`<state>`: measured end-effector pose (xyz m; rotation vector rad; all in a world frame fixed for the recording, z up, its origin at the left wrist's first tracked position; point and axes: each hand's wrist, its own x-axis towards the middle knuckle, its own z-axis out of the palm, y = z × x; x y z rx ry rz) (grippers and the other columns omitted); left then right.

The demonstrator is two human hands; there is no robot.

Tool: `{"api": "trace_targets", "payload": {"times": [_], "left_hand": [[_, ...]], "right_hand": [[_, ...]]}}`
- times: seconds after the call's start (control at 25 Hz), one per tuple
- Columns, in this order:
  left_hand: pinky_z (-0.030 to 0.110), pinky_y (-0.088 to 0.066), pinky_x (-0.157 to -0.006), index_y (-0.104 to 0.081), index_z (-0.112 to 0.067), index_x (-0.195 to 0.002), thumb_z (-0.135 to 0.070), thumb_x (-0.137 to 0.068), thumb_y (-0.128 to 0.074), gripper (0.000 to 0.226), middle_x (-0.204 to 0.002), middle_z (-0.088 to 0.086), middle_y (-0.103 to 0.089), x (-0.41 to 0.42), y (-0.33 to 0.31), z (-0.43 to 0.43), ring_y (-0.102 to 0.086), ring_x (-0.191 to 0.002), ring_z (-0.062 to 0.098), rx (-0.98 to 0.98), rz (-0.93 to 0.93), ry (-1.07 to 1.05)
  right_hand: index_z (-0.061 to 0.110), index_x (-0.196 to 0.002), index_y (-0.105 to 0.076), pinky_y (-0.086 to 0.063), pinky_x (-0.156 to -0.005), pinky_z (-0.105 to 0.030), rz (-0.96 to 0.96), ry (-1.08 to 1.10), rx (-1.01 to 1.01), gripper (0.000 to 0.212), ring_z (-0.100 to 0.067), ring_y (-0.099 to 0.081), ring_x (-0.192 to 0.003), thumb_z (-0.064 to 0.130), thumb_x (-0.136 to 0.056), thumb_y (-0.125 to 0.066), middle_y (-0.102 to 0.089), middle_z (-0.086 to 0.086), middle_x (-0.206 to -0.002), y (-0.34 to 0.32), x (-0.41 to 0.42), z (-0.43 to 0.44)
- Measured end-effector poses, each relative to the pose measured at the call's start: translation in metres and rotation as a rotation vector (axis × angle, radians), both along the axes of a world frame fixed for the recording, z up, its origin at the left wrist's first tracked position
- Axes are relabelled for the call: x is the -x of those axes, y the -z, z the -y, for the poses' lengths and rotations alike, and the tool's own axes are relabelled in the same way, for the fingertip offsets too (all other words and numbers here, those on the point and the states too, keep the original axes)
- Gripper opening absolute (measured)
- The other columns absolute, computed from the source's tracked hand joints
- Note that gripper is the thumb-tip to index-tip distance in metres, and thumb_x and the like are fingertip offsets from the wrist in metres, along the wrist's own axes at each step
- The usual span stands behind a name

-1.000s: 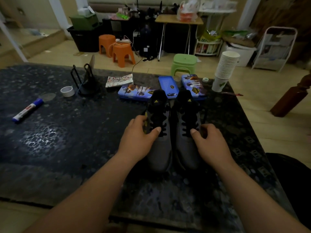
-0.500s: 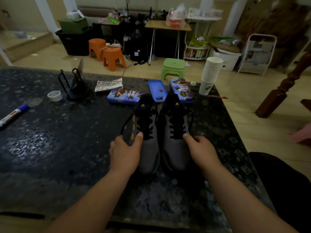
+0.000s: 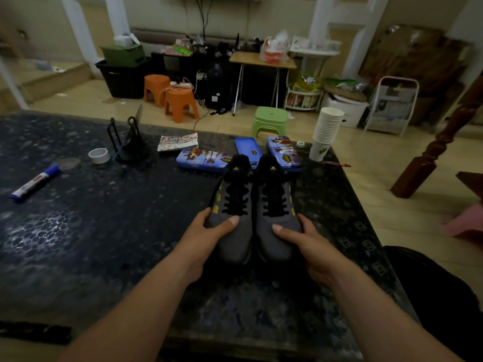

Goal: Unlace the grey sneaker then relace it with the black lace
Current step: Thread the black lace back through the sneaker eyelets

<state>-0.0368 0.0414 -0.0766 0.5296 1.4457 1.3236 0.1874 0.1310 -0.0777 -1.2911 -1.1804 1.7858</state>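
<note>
At frame centre on the dark table [image 3: 104,231], the left hand [image 3: 206,236] clasps the toe of one grey sneaker [image 3: 235,248] and the right hand [image 3: 307,240] the toe of the other sneaker [image 3: 274,245], thumbs on top. Their black laces [image 3: 236,197] look threaded, though dimly seen.

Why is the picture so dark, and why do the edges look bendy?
All head view: dim room light leaves the grey fabric sneakers with black laces murky; pale glare patches the dark speckled stone tabletop at left; the wide-angle lens tilts the white pillars and softens the corners.
</note>
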Motion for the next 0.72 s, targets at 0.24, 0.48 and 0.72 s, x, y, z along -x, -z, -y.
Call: {"api": "trace_targets", "payload": {"times": [0.24,0.48,0.72], "left_hand": [[0.033,-0.060,-0.084,-0.038,-0.026,-0.156,-0.022,-0.078,-0.090,0.094,-0.115,-0.013,-0.065,-0.011,-0.010,0.005,-0.070,-0.104,0.014,-0.093,-0.048,-0.045],[0.032,-0.059,-0.086,-0.038,-0.027,-0.154,-0.024,-0.077,-0.089,0.092,-0.125,-0.012,-0.064,-0.046,-0.068,0.037,-0.068,-0.109,0.012,-0.257,-0.077,0.028],[0.040,-0.059,-0.095,-0.040,-0.031,-0.154,-0.029,-0.071,-0.090,0.097,-0.134,-0.008,-0.065,-0.192,-0.144,0.067,-0.070,-0.112,0.013,-0.420,-0.095,0.286]], "right_hand": [[0.022,-0.151,-0.042,-0.061,-0.092,-0.046,-0.013,0.037,-0.085,0.096,-0.026,-0.072,-0.110,0.019,-0.071,-0.095,-0.067,-0.004,-0.130,-0.005,0.004,0.011],[0.031,-0.146,-0.040,-0.059,-0.097,-0.043,-0.012,0.059,-0.236,0.095,-0.021,-0.067,-0.118,0.031,-0.069,-0.096,-0.062,0.000,-0.138,-0.063,-0.042,0.053],[0.038,-0.151,-0.036,-0.058,-0.099,-0.044,0.006,0.341,-0.392,0.106,-0.017,-0.067,-0.120,0.036,-0.066,-0.099,-0.062,0.002,-0.142,-0.141,-0.194,0.141]]}}
